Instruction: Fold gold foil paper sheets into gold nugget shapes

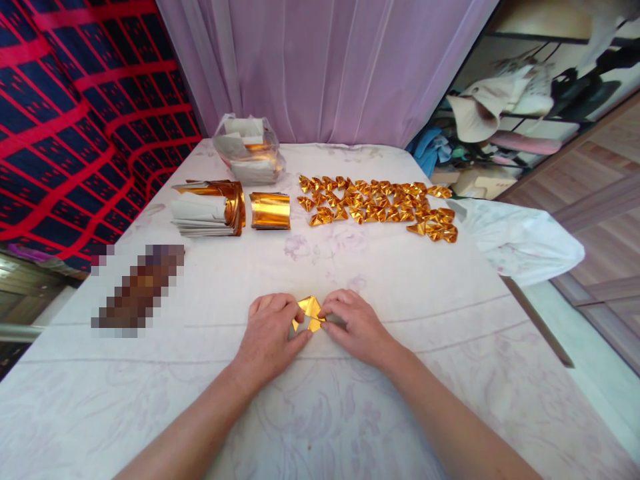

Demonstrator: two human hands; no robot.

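On the pale floral tablecloth (pixel 150 400), a stack of gold-backed paper sheets (pixel 207 208) lies at the far left, a curled gold foil sheet (pixel 270 211) just beside it and a clear plastic bag of paper (pixel 249 157) behind them. Near the front edge, the left hand (pixel 270 337) and right hand (pixel 356 325) meet, fingers closed on a partly folded gold foil paper (pixel 309 313) pressed to the cloth between them. Farther right and back, rows of folded gold paper ingots (pixel 377 207) spread across the table.

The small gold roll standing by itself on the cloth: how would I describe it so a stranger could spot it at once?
Start at the white flowered cloth and look to its far left part, before the clear plastic bag. There the small gold roll lies between the paper stack and the folded gold pieces. Unlike its neighbours, it is one smooth, shiny curl.
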